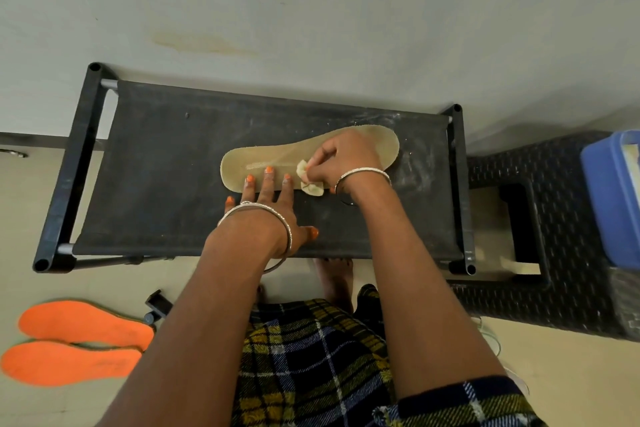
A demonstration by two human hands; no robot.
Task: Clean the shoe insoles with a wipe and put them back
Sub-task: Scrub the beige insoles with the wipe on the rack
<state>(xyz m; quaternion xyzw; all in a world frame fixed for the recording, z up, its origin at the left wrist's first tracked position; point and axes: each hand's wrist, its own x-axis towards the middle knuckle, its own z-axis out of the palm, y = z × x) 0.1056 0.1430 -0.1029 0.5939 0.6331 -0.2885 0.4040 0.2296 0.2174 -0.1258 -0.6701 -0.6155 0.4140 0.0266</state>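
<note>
A tan insole (263, 158) lies flat on the black fabric top of a low rack (166, 177), its toe end to the right. My left hand (268, 204) rests flat with spread fingers, the fingertips pressing the insole's near edge. My right hand (346, 159) sits over the insole's middle and pinches a crumpled pale wipe (308, 180) against it. Two orange insoles (79, 340) lie side by side on the floor at the lower left.
The rack stands against a pale wall (311, 10). A dark woven stool (561, 236) stands to the right with a blue box (613, 198) on it. A small black object (157, 303) lies on the floor near the orange insoles. My bare foot (336, 281) shows below the rack.
</note>
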